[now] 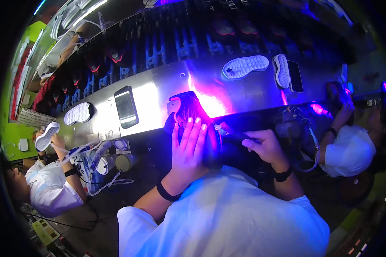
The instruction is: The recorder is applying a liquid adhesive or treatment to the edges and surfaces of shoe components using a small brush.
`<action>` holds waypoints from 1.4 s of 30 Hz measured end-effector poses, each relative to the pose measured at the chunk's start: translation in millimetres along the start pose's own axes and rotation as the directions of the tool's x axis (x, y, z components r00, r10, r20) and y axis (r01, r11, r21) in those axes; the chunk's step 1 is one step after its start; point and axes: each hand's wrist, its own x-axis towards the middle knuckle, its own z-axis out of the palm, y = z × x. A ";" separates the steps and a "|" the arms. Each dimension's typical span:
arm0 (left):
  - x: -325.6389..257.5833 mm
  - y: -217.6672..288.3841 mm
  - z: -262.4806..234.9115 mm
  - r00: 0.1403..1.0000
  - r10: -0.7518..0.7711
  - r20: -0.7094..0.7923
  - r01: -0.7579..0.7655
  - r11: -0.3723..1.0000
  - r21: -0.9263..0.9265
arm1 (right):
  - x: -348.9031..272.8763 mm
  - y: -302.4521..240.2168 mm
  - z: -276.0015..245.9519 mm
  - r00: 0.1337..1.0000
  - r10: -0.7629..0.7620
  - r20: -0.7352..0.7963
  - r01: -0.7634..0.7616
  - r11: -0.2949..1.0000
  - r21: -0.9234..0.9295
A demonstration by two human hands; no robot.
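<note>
A dark shoe upper (186, 103) with a glowing pink edge line rests at the near edge of the metal bench under violet light. My left hand (189, 145) lies over it with four fingers stretched along its surface. The thumb is hidden, apparently under or behind the upper. In my right hand (266, 147) a brush (231, 129) is gripped by its dark handle. Its pale bristle end points left, close to the right side of the upper; whether it touches cannot be made out.
A phone (126, 107) and a white sole (77, 114) lie left on the bench. More soles (245, 67) and another phone (295, 76) lie right. Beyond runs a dark rack (156, 49) carrying shoe parts. Co-workers sit either side; the left one holds a sole (47, 136). Cups (125, 162) hang below the bench edge.
</note>
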 end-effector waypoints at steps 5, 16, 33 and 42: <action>3.8 6.3 5.7 1.000 -0.026 -0.013 0.025 0.999 -0.032 | 12.2 2.9 -1.0 0.996 -0.057 -0.076 0.055 0.998 -0.021; 33.5 11.4 5.2 0.998 -0.053 -0.040 0.055 0.997 0.046 | -9.1 0.4 -12.9 0.996 -0.064 -0.068 0.064 0.998 -0.005; 104.4 27.0 13.4 0.990 -0.125 -0.063 0.132 0.983 0.129 | -31.8 -7.6 -22.5 0.970 -0.056 -0.235 0.076 0.994 0.077; 129.5 13.5 21.9 0.985 -0.161 -0.056 0.165 0.984 0.071 | -9.9 -44.7 -39.1 0.869 -0.384 -0.312 0.229 0.871 -0.434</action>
